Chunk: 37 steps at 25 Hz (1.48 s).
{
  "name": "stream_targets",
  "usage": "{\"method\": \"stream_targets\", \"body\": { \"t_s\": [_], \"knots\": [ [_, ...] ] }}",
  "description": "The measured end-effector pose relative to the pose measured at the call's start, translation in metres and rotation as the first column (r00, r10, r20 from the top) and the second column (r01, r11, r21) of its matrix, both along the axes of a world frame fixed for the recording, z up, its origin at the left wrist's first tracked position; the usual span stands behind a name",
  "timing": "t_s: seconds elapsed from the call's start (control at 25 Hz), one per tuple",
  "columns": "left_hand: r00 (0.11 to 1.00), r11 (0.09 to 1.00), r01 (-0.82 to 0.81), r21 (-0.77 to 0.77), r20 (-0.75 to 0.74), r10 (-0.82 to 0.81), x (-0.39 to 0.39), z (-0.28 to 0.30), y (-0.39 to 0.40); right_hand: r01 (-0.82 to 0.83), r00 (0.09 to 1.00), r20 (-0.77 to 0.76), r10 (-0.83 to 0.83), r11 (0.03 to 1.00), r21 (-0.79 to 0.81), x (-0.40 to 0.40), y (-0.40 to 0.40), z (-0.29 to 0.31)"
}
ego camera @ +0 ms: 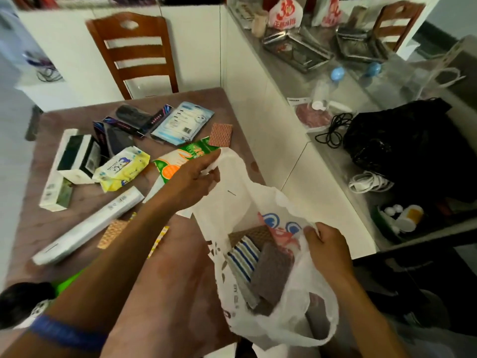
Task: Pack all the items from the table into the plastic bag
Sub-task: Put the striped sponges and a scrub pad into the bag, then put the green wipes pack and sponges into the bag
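Bag first: the white plastic bag (260, 202) hangs open at the lower right of the frame, off the near right edge of the counter (51, 223). The right hand (329, 250) has its fingers (311, 232) curled round the bag's near rim, and the left hand (192, 180) pinches the far rim higher up near the middle, so the mouth is stretched wide between them. Down inside you can see a blue-striped cloth (244, 257), a grey-brown pad (271, 273) lying on top of it and a brown waffle-textured piece (251, 233) behind.

Left of the forearm, a long white box (87, 226) lies at a slant on the counter, with an orange checkered pad (112, 232) just beside its near side. Further up there's a yellow tissue pack (122, 169), touching an opened white carton (69, 166) on its left. A green and orange packet (180, 157) sits partly under the left hand. Beyond that, another checkered pad (220, 134), a light blue packet (183, 122) and a few dark blister packs (129, 122), too blurry to tell apart.

At the far edge, upper left of centre, a wooden chair (135, 50) stands against the counter.
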<state>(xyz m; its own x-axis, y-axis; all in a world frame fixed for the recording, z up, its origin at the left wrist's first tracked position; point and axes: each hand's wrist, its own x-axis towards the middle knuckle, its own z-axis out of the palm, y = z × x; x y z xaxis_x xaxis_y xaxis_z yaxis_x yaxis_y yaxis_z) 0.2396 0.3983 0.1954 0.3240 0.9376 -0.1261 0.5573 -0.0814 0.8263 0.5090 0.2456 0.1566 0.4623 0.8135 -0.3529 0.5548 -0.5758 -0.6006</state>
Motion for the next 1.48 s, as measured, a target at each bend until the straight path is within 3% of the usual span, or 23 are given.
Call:
{"method": "stream_targets", "body": {
  "t_s": [0.12, 0.24, 0.36, 0.52, 0.68, 0.8, 0.88, 0.96, 1.04, 1.2, 1.28, 1.36, 1.48],
  "knots": [
    [0.998, 0.998, -0.048, 0.042, -0.04, 0.05, 0.005, -0.008, -0.02, -0.146, 0.941, 0.285, 0.183, 0.978, -0.147, -0.006, -0.002, 0.009],
    [0.972, 0.97, -0.204, 0.129, -0.092, 0.217, 0.005, -0.022, -0.054, -0.31, 0.86, 0.452, 0.239, 0.947, 0.088, -0.024, -0.006, 0.018],
    [0.956, 0.95, -0.282, 0.131, -0.047, 0.291, -0.009, -0.038, -0.094, -0.481, 0.824, 0.493, 0.281, 0.806, 0.345, -0.066, -0.008, 0.027],
    [0.849, 0.85, -0.527, -0.001, -0.053, 0.526, -0.062, -0.075, -0.143, -0.587, 0.809, 0.332, 0.485, 0.642, 0.493, -0.156, -0.016, 0.024],
    [0.725, 0.737, -0.675, -0.027, -0.209, 0.656, -0.137, -0.119, -0.177, -0.755, 0.647, 0.205, 0.735, 0.578, 0.31, -0.24, -0.029, -0.019],
    [0.712, 0.74, -0.672, 0.015, -0.262, 0.652, -0.198, -0.14, -0.168, -0.851, 0.523, 0.147, 0.839, 0.523, 0.042, -0.288, -0.015, -0.065],
    [0.743, 0.797, -0.602, 0.043, -0.335, 0.58, -0.233, -0.151, -0.152, -0.812, 0.583, 0.033, 0.812, 0.583, 0.006, -0.315, 0.007, -0.089],
    [0.786, 0.886, -0.463, -0.002, -0.463, 0.41, -0.261, -0.164, -0.137, -0.616, 0.781, -0.11, 0.614, 0.787, 0.018, -0.341, 0.044, -0.108],
    [0.805, 0.933, -0.347, -0.098, -0.541, 0.243, -0.275, -0.179, -0.131, -0.454, 0.89, -0.079, 0.45, 0.89, -0.04, -0.354, 0.084, -0.127],
    [0.754, 0.951, -0.258, -0.169, -0.651, 0.089, -0.29, -0.202, -0.136, -0.473, 0.857, 0.056, 0.513, 0.824, -0.313, -0.371, 0.122, -0.16],
    [0.731, 0.931, -0.311, -0.193, -0.675, 0.104, -0.296, -0.205, -0.14, -0.423, 0.89, 0.012, 0.455, 0.835, -0.352, -0.373, 0.114, -0.17],
    [0.723, 0.907, -0.355, -0.227, -0.682, 0.112, -0.297, -0.204, -0.137, -0.335, 0.941, -0.149, 0.304, 0.896, -0.29, -0.373, 0.099, -0.167],
    [0.683, 0.917, -0.366, -0.16, -0.715, 0.148, -0.283, -0.198, -0.139, -0.249, 0.938, -0.278, 0.207, 0.96, -0.126, -0.365, 0.071, -0.134]
  ]
}}
